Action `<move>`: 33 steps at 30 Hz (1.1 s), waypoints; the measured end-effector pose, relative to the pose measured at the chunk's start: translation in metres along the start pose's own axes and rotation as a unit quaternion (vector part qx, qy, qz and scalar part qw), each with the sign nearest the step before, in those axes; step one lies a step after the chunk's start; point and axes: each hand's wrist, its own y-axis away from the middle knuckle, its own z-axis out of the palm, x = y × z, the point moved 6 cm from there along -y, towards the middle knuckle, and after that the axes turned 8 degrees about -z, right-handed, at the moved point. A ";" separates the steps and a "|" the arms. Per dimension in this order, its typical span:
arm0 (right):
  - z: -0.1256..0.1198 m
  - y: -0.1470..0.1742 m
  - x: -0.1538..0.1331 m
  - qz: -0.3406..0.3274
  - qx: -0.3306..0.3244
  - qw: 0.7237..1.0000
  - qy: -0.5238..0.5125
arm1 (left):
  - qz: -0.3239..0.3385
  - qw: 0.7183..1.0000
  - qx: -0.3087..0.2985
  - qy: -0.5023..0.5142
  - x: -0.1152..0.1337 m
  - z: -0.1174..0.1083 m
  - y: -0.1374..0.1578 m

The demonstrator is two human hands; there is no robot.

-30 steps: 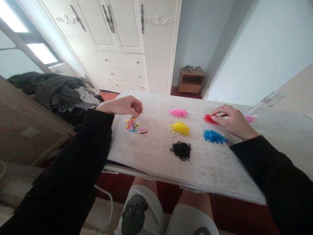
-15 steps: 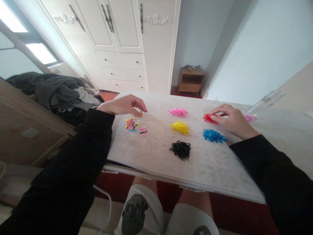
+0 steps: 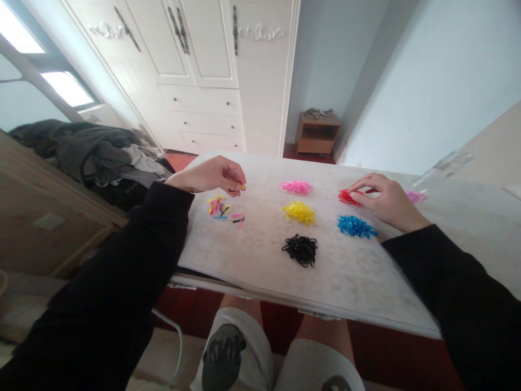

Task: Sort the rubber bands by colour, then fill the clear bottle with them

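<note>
Up off the table, my left hand (image 3: 220, 175) pinches small rubber bands (image 3: 243, 187), yellow and dark, between thumb and fingertips. Just below it lies a mixed pile of coloured rubber bands (image 3: 217, 207), with a few loose pink and black bands (image 3: 238, 218) beside it. My right hand (image 3: 385, 198) rests at the pile of red rubber bands (image 3: 345, 196), thumb and index fingertips together in it; the exact piece between them is hidden. Nearer me is a blue pile (image 3: 356, 226). Pink (image 3: 296, 187), yellow (image 3: 299, 212) and black (image 3: 300, 250) piles form a column in the middle.
The white table (image 3: 252, 266) has its front edge above my knees. A clear plastic bag or bottle (image 3: 443, 165) with something pink (image 3: 415, 196) lies at the far right. Dark clothes (image 3: 89, 155) are heaped at the left. A white wardrobe (image 3: 195, 108) stands beyond.
My left hand has closed its fingers on the small bands and lifted slightly to the right. My right hand stays at the red pile.
</note>
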 end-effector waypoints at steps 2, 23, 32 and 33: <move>-0.002 0.000 -0.003 -0.002 0.009 1.000 0.000 | 0.014 1.000 0.003 -0.002 0.004 0.004 -0.001; 0.036 -0.029 -0.124 -0.138 -0.038 0.988 -0.067 | 0.104 0.952 -0.115 0.265 0.079 0.111 -0.040; 0.026 -0.017 -0.122 -0.139 0.037 0.988 -0.050 | 0.105 0.945 -0.152 0.272 0.070 0.119 -0.037; 0.024 -0.015 -0.121 -0.133 0.044 0.989 -0.050 | 0.105 0.945 -0.152 0.269 0.069 0.120 -0.037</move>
